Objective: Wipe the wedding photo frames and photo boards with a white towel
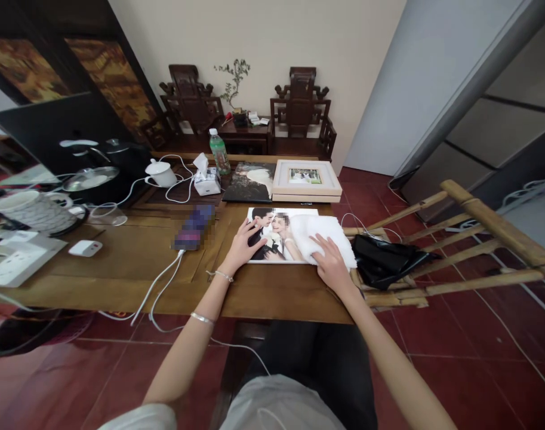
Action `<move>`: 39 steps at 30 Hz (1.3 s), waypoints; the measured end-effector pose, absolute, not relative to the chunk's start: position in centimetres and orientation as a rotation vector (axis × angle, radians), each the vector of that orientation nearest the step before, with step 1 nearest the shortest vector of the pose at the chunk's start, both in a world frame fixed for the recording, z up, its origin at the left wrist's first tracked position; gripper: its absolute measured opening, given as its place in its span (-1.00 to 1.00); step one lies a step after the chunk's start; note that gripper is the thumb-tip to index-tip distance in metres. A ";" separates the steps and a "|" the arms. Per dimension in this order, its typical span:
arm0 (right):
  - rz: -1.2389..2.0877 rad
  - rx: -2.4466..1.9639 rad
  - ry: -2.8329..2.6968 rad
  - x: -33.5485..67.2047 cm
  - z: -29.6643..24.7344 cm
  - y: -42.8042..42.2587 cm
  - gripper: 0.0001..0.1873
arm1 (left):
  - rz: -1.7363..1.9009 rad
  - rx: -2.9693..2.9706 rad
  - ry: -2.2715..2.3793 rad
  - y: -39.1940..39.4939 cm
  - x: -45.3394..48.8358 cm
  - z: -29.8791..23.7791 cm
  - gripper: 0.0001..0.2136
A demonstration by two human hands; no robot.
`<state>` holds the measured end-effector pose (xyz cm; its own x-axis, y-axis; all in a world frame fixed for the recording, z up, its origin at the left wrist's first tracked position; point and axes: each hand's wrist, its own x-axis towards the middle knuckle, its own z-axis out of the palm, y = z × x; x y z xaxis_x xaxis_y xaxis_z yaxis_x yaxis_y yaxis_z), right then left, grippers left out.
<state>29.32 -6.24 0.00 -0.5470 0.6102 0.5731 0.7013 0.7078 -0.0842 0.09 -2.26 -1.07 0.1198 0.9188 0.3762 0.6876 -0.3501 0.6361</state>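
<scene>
Lying flat, white-edged couple portrait (282, 242), white cloth (328, 227) atop

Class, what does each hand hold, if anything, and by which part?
Left hand touches the photo panel at its left edge; right hand, the white cloth at its near edge. Whether they grip is unclear.
</scene>
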 end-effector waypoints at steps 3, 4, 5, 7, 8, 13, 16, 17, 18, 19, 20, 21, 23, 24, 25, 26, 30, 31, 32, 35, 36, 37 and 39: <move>-0.207 -0.992 -2.334 29.4 -0.1 -6.2 -0.59 | 1.064 2.087 1.593 -2.3 0.2 -0.9 -0.56; -0.207 -0.990 -2.334 29.4 -0.2 -6.2 -0.60 | 1.063 2.082 1.594 -2.3 0.2 -0.9 -0.56; -0.208 -0.988 -2.335 29.4 -0.2 -6.2 -0.60 | 1.062 2.077 1.592 -2.3 0.2 -0.9 -0.56; -0.206 -0.986 -2.340 29.5 -0.2 -6.2 -0.60 | 1.062 2.071 1.587 -2.3 0.2 -0.9 -0.55; -0.203 -0.985 -2.341 29.5 -0.2 -6.2 -0.60 | 1.064 2.071 1.587 -2.3 0.2 -0.9 -0.55; -0.202 -1.002 -2.343 29.5 -0.1 -6.3 -0.61 | 1.087 2.093 1.577 -2.3 0.0 -0.9 -0.56; -0.209 -0.995 -2.340 29.5 0.0 -6.4 -0.62 | 1.097 2.105 1.564 -2.4 0.1 -0.9 -0.57; -0.210 -0.989 -2.335 29.5 0.1 -6.4 -0.62 | 1.107 2.103 1.562 -2.5 0.1 -0.9 -0.57; -0.208 -0.983 -2.332 29.5 0.1 -6.4 -0.62 | 1.120 2.098 1.561 -2.5 0.1 -0.9 -0.57; -0.206 -0.976 -2.330 29.5 0.1 -6.4 -0.63 | 1.132 2.094 1.561 -2.5 0.2 -0.9 -0.58; -0.201 -0.967 -2.331 29.6 0.1 -6.4 -0.63 | 1.139 2.091 1.559 -2.5 0.2 -0.9 -0.59; -0.196 -0.958 -2.337 29.6 0.2 -6.4 -0.64 | 1.139 2.091 1.554 -2.5 0.2 -0.9 -0.60; -0.186 -0.942 -2.360 29.7 0.2 -6.6 -0.63 | 1.123 2.105 1.536 -2.5 0.0 -0.9 -0.63; -0.185 -0.933 -2.371 29.8 0.2 -6.8 -0.63 | 1.113 2.116 1.523 -2.5 -0.1 -0.9 -0.63; -0.186 -0.922 -2.383 29.8 0.3 -7.1 -0.63 | 1.101 2.128 1.510 -2.6 -0.3 -0.9 -0.64; -0.187 -0.909 -2.398 29.9 0.3 -7.5 -0.63 | 1.089 2.138 1.499 -2.7 -0.5 -0.8 -0.63; -0.168 -0.876 -2.453 29.8 0.7 -9.1 -0.64 | 1.057 2.136 1.479 -3.3 -1.0 -0.4 -0.61; -0.160 -0.877 -2.462 29.7 0.8 -9.3 -0.64 | 1.059 2.132 1.468 -3.4 -1.0 -0.3 -0.61; -0.155 -0.879 -2.468 29.6 0.9 -9.5 -0.64 | 1.065 2.130 1.454 -3.5 -1.0 -0.2 -0.60; -0.147 -0.901 -2.489 29.3 1.2 -9.1 -0.63 | 1.085 2.128 1.431 -3.6 -0.9 -0.2 -0.61; -0.140 -0.915 -2.500 29.2 1.3 -8.8 -0.63 | 1.086 2.124 1.430 -3.6 -0.9 -0.3 -0.60; -0.129 -0.934 -2.514 29.2 1.4 -8.4 -0.62 | 1.083 2.121 1.425 -3.5 -0.9 -0.4 -0.60; -0.100 -0.971 -2.543 29.0 1.6 -7.2 -0.59 | 1.079 2.120 1.403 -3.3 -0.9 -0.7 -0.59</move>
<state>29.02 -7.20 1.56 -0.6707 0.6221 0.4039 0.6519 0.7542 -0.0792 -0.94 -3.33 -0.73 0.2075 0.8970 0.3904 0.6075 -0.4309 0.6673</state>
